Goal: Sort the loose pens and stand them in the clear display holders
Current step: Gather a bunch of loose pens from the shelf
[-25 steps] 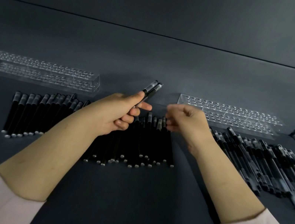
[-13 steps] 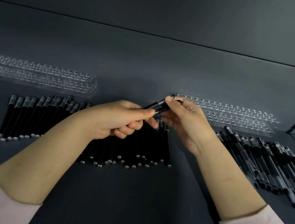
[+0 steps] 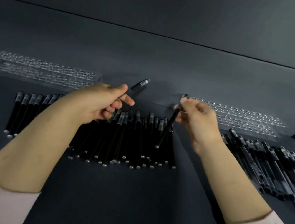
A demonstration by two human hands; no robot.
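Observation:
My left hand (image 3: 98, 101) grips a black pen (image 3: 139, 86) whose grey-capped end points up and to the right. My right hand (image 3: 198, 118) pinches a second black pen (image 3: 167, 129) near its top, and that pen hangs tilted down to the left above the middle row. A long row of black pens (image 3: 118, 138) lies on the dark table under both hands. Two clear display holders stand behind, the left holder (image 3: 44, 71) and the right holder (image 3: 243, 118), both with rows of unfilled holes.
A second heap of black pens with clear caps (image 3: 277, 169) lies at the right, angled toward the table's right edge. The dark table (image 3: 128, 196) continues toward me in front of the pen row. A dark wall rises behind the holders.
Both pens were in my left hand a second ago. My right hand came across, took one of them and pulled away to the right; the hands are now apart, each with one pen.

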